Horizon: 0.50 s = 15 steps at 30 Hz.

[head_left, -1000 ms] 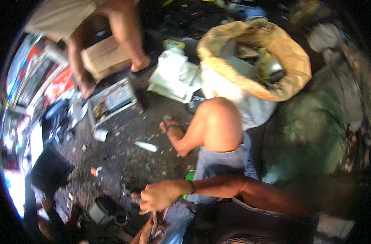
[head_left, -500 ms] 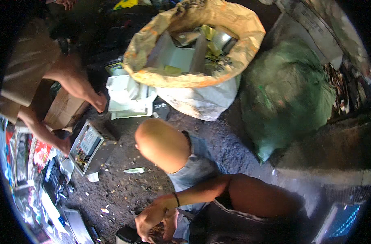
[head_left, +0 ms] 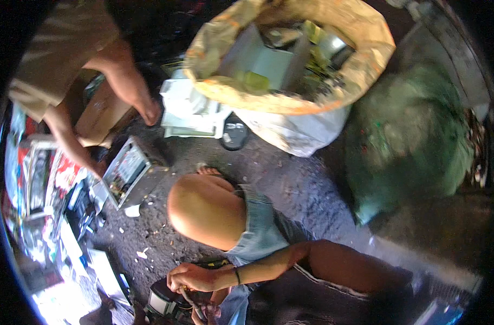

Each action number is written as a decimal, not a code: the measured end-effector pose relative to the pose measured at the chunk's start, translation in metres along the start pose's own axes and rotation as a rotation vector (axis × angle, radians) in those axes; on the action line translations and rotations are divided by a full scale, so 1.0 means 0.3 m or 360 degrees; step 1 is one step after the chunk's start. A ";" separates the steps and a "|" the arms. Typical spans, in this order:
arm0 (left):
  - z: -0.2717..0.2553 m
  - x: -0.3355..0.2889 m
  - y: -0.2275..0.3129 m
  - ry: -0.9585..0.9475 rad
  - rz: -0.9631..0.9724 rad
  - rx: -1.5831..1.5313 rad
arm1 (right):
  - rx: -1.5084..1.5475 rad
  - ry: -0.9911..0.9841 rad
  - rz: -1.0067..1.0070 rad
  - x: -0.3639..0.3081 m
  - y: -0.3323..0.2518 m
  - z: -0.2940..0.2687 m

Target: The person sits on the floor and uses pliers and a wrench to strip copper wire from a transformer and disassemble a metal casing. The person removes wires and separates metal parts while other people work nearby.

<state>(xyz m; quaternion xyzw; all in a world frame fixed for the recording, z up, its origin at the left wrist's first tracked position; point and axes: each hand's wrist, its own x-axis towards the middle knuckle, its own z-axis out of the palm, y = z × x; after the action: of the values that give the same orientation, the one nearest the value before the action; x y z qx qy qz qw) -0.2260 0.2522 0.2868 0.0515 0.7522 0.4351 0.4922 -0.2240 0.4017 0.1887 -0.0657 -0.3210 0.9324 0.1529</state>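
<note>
My right hand [head_left: 190,278], with a dark band at the wrist, is closed near the lower edge. A thin greyish piece [head_left: 188,299] runs from below its fingers toward my left hand [head_left: 213,310]. That hand is partly hidden beneath the right arm, and its fingers are bent round something too small and blurred to name. Beside them stands a dark device with a pale panel [head_left: 160,302]. A black and yellow object [head_left: 213,264] lies just behind my right wrist. My bent knee [head_left: 203,211] is above the hands.
A large yellowish sack [head_left: 290,103] holds metal casings and scrap. Right of it bulges a green mesh sack [head_left: 409,146]. White plastic parts [head_left: 190,108] lie on the dirt floor. At left, another person's hand [head_left: 99,169] touches an opened metal case [head_left: 128,172]; scrap lies around it.
The view has shifted, so the sacks sit farther right. My right hand has risen slightly from the lower edge, and the greyish piece now shows below it. A pale strip on the floor no longer shows.
</note>
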 end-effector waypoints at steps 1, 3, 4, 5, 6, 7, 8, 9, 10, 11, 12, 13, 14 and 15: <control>-0.008 0.014 -0.043 0.0078 0.0121 0.0016 | 0.0104 0.0120 0.0036 -0.003 0.013 0.007; -0.060 0.156 -0.242 0.0362 0.0799 0.0551 | -0.0165 0.0633 -0.0122 0.000 0.074 0.004; -0.043 0.208 -0.136 0.0230 0.0698 0.1174 | -0.0031 0.0904 0.0145 0.006 0.036 -0.016; -0.009 0.242 -0.172 0.0415 0.0858 0.1045 | -0.0134 0.1048 -0.0029 0.050 0.117 -0.051; 0.019 0.243 -0.211 0.0579 0.1000 0.1013 | 0.0010 0.1127 -0.0056 0.060 0.113 -0.038; 0.035 0.257 -0.239 0.0757 0.1154 0.1008 | 0.0077 0.1103 0.0112 0.064 0.108 -0.029; 0.034 0.286 -0.262 0.0723 0.0958 0.0979 | 0.0121 0.1121 0.0274 0.054 0.040 -0.044; 0.065 0.287 -0.243 0.0905 0.0972 0.0935 | 0.0127 0.1098 0.0191 0.057 0.035 -0.050; 0.090 0.290 -0.224 0.1092 0.0981 0.0892 | 0.0136 0.1071 0.0112 0.062 0.048 -0.047; 0.072 0.323 -0.248 0.1248 0.1245 0.1082 | 0.0085 0.1180 -0.0045 0.081 0.087 -0.065; 0.052 0.343 -0.233 0.1417 0.1165 0.1439 | 0.0132 0.1152 -0.0093 0.094 0.109 -0.086; 0.030 0.352 -0.208 0.1487 0.1205 0.1629 | -0.0288 0.1133 -0.0064 0.113 0.160 -0.149; 0.009 0.352 -0.168 0.1552 0.1272 0.1816 | -0.0711 0.1097 -0.0078 0.129 0.181 -0.203; -0.025 0.333 -0.151 0.1513 0.1209 0.1893 | -0.0928 0.0879 -0.0030 0.140 0.183 -0.221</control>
<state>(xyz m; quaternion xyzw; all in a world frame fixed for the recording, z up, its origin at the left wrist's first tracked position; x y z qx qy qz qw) -0.2670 0.2703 0.1865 0.3623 0.9140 0.0786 -0.1646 -0.2623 0.4127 0.1016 -0.3515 -0.5195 0.7480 0.2170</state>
